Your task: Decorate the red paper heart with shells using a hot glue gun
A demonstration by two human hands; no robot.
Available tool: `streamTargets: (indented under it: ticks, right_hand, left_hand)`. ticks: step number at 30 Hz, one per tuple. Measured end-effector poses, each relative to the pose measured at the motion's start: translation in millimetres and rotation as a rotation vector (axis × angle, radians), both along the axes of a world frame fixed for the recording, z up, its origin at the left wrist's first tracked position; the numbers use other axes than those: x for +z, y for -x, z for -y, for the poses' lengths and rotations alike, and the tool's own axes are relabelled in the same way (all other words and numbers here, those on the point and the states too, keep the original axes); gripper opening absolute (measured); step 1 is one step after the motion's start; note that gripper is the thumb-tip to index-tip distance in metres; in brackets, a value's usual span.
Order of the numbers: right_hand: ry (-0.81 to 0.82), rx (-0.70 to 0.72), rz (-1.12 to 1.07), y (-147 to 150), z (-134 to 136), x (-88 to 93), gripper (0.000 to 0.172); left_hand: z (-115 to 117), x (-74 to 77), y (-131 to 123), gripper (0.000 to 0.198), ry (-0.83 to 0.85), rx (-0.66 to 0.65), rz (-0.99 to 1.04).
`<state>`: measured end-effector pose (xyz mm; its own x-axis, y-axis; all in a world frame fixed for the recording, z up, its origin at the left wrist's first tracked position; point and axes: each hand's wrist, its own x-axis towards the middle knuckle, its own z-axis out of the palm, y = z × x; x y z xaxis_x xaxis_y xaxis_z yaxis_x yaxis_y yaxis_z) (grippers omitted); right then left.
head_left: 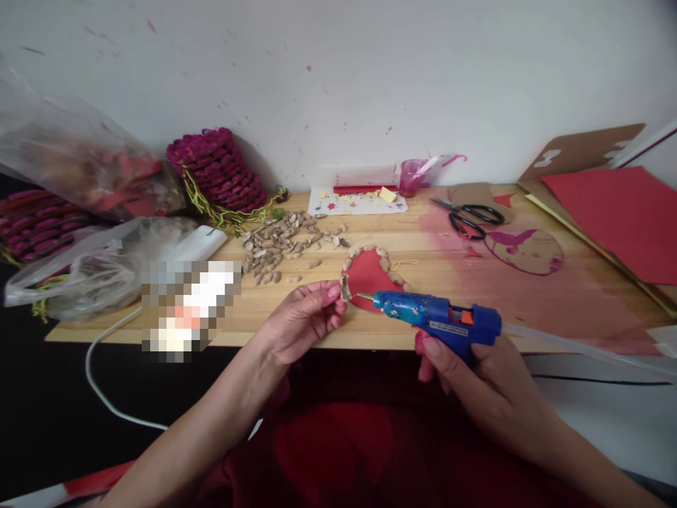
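Between the fingertips of my left hand (309, 317) is a peanut shell half (345, 288), its hollow side turned toward the nozzle. My right hand (476, 377) is wrapped round the handle of a blue glue gun (438, 314), whose tip points left and comes close to the shell; whether they touch I cannot tell. Behind both lies a red heart-shaped piece (366, 271) with peanut shells stuck along its upper edge. The glue gun hides its lower right part. A loose pile of peanut shells (275, 243) lies to the left.
Black-handled scissors (468, 219) and a cardboard oval (526, 252) lie at right, near red sheets (613, 222). Purple woven baskets (216, 169) and plastic bags (106, 261) crowd the left. A purple-stained cup (411, 178) stands by the wall. A white cable (100, 388) hangs over the table's front edge.
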<state>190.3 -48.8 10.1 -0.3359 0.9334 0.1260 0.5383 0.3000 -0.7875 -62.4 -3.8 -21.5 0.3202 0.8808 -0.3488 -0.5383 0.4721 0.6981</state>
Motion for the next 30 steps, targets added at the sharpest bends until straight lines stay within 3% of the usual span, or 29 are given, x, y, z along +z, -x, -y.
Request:
streamTargets:
  ticks: [30]
  right_hand:
    - [0.077, 0.024, -0.004, -0.7, 1.4, 3.7, 0.039]
  left_hand:
    - [-0.6, -0.3, 0.0, 0.025, -0.036, -0.007, -0.011]
